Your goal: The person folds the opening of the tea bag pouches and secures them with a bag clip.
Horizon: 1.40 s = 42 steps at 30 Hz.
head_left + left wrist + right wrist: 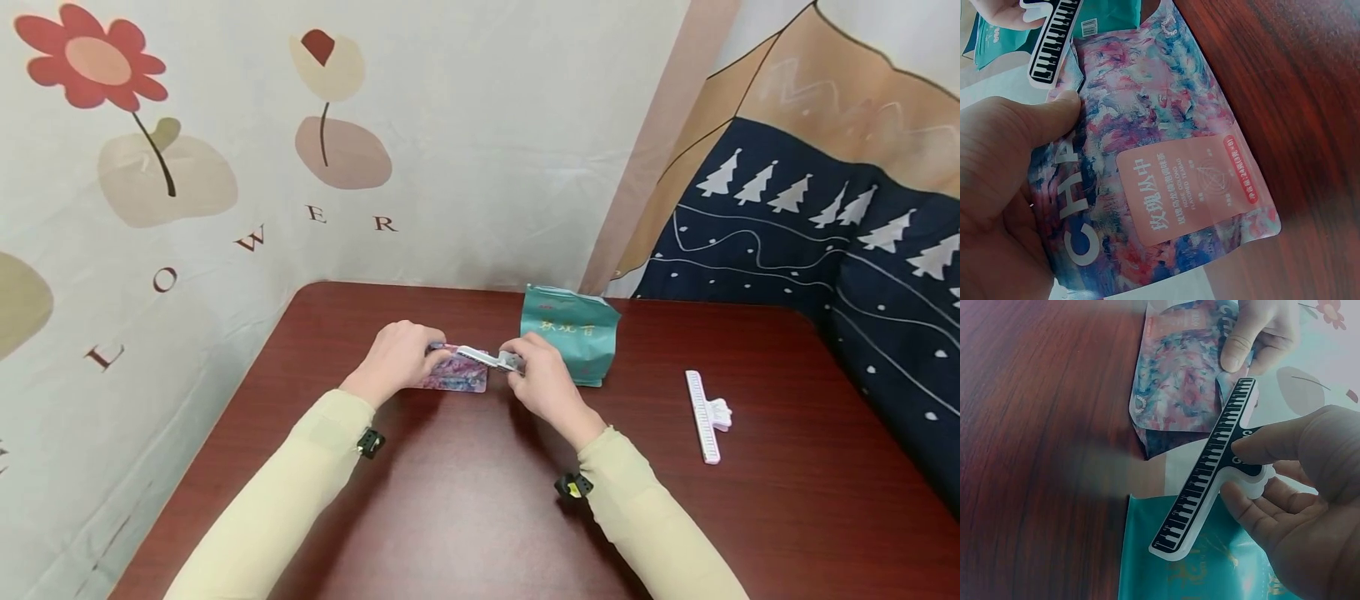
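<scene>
The left hand [401, 354] pinches the patterned pouch [1147, 112] by its top edge, at 9 o'clock from the right hand [543, 375], which pinches the piano-key clip [1207, 465] by its grips. Best, I judge, to keep that edge flat and taut, the bar squared along it.

- A teal foil pouch with gold characters [577, 346] is standing just beyond the right hand [546, 375], blocking the way straight ahead.
- A black-and-white piano-key clip [1200, 481] is spanning the gap toward the left hand [397, 358].
- A lane of dark-red wooden table [645, 408] is running between the teal pouch and a long white bar-shaped clip [703, 417].
</scene>
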### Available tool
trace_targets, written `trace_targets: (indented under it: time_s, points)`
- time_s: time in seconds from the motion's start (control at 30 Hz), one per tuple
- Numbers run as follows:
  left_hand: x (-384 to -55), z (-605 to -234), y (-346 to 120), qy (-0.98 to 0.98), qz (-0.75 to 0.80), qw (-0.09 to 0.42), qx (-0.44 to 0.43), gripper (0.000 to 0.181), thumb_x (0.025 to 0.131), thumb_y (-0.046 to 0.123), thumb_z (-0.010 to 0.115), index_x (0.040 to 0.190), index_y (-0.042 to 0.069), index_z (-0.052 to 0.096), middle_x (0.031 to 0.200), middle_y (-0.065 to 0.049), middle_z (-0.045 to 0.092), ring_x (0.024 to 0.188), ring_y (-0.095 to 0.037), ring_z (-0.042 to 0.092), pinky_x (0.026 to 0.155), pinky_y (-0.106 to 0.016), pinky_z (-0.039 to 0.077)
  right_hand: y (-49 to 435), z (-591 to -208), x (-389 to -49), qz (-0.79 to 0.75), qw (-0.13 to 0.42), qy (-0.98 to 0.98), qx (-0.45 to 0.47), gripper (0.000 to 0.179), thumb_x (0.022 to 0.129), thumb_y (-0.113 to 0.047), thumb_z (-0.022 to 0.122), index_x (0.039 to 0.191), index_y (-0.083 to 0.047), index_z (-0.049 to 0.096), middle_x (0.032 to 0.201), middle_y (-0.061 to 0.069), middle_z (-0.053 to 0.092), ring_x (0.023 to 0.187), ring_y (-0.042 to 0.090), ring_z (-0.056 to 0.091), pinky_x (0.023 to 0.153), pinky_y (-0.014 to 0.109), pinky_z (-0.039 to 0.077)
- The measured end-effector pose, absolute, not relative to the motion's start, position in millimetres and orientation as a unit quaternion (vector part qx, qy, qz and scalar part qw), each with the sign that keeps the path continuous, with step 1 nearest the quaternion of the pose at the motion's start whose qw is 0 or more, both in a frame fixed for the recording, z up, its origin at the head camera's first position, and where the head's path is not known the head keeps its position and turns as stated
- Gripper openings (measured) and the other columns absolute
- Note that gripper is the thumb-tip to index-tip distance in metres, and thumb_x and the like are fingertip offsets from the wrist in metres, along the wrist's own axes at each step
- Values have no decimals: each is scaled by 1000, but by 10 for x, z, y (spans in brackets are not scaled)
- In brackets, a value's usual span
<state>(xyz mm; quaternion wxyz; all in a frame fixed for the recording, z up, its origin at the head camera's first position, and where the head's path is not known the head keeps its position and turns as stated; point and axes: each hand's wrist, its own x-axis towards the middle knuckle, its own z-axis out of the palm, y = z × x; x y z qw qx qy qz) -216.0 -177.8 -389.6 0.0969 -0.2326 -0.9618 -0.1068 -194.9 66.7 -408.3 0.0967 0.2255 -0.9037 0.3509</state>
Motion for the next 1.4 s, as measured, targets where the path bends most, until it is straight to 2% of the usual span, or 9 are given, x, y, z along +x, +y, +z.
trace_targets:
  time_s: [0.33,0.57,0.7,1.03,1.23,1.4]
  points:
    - [-2160,-3903,-1811,-955,-124,108,-247,17,93,26,78,80,15,73,64,5,64,61,-17,54,61,-39,48,649,-4075,-1951,353,104,-901,229,26,83,7,74,106,-6,73,98,8,64,82,25,62,73,41,54]
    - [-2194,-3857,-1787,-955,-107,102,-257,22,94,27,77,77,16,68,61,7,56,60,-16,48,58,-35,41,672,-4030,-1955,350,109,-901,231,26,84,6,74,107,-5,73,98,9,65,81,25,61,72,40,53]
    - [-2214,-3849,-1762,-955,-100,99,-261,22,94,26,77,76,17,68,61,7,56,60,-16,48,58,-35,42,686,-4008,-1967,343,115,-902,235,26,84,7,74,108,-4,73,99,10,65,80,25,60,71,40,53]
    - [-2235,-3881,-1739,-951,-107,102,-272,33,94,24,76,68,18,57,55,9,45,57,-15,44,57,-34,39,680,-3999,-1998,311,121,-911,243,21,87,4,76,106,-3,73,98,10,64,81,24,61,72,39,56]
    - [-2202,-3895,-1787,-949,-123,104,-270,18,92,24,79,78,16,71,59,9,54,57,-13,46,58,-33,41,668,-4031,-2011,316,116,-908,249,22,86,5,78,106,-3,73,99,10,65,85,25,65,75,41,57]
    - [-2190,-3889,-1820,-949,-136,95,-266,15,91,23,80,79,15,73,62,9,59,59,-13,48,60,-34,43,661,-4037,-2017,317,107,-908,250,23,86,5,77,108,-4,73,101,10,67,86,25,66,75,41,57]
